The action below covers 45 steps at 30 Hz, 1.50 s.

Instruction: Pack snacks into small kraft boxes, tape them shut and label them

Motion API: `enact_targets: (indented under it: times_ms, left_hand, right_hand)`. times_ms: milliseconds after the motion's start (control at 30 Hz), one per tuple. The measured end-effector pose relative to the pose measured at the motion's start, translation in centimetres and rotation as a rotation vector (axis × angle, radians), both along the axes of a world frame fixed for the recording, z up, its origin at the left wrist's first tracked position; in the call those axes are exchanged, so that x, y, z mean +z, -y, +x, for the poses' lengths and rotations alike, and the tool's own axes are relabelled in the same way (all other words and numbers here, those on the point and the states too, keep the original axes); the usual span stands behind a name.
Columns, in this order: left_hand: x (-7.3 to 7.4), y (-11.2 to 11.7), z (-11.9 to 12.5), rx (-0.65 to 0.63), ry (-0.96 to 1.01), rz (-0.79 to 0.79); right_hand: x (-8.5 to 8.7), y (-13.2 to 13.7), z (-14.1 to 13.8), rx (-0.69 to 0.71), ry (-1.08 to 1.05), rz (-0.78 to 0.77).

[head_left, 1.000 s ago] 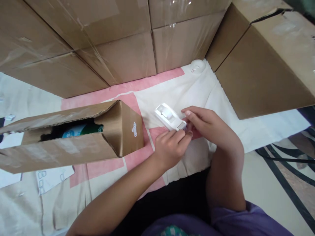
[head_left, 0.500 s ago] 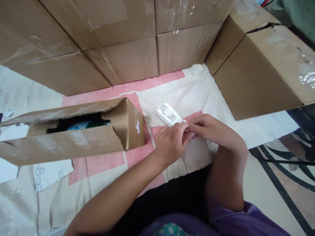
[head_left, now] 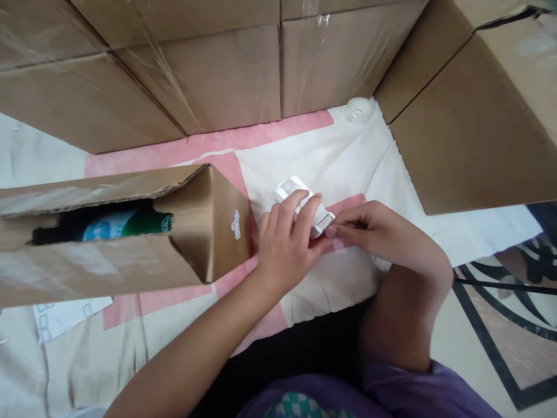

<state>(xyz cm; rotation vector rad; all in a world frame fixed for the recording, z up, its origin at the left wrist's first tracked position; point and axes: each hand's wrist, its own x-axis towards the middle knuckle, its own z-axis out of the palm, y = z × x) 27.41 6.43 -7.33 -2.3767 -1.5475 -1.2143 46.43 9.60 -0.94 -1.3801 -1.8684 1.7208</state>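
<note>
A small white plastic tape dispenser (head_left: pixel 321 217) with a slot at its near end is held tilted just above the cloth. My left hand (head_left: pixel 287 244) wraps round it from the left, two fingers lying over its top. Close against the slotted end, my right hand (head_left: pixel 368 223) has its thumb and fingertips pinched together. What sits in that pinch is too small to make out; a faint clear sheen shows just below it.
An opened cardboard box (head_left: pixel 230 232) with a green bottle (head_left: pixel 148 223) inside lies at left. Stacked taped cartons (head_left: pixel 226 81) wall off the back, and another carton (head_left: pixel 470 133) stands right. A round white piece (head_left: pixel 360 110) rests in the back corner. Printed paper (head_left: pixel 69 316) lies front left.
The dispenser has tipped so its slotted end shows. My left fingers have shifted up over its top, while my right hand stays pinched at its end. The view has moved slightly closer.
</note>
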Motion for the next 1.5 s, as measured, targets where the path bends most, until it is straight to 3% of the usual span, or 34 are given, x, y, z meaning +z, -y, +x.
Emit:
enact_targets:
  times_ms: [600, 967, 1500]
  left_hand:
    - [-0.2, -0.3, -0.2, 0.006, -0.066, -0.074]
    - [-0.3, -0.2, -0.2, 0.017, -0.057, -0.102]
    - [-0.2, -0.3, -0.1, 0.011, -0.051, -0.090]
  right_hand:
    - [-0.8, 0.0, 0.5, 0.037, 0.039, 0.074]
    - [-0.5, 0.6, -0.3, -0.068, 0.135, 0.070]
    - [-1.1, 0.3, -0.2, -0.044, 0.053, 0.060]
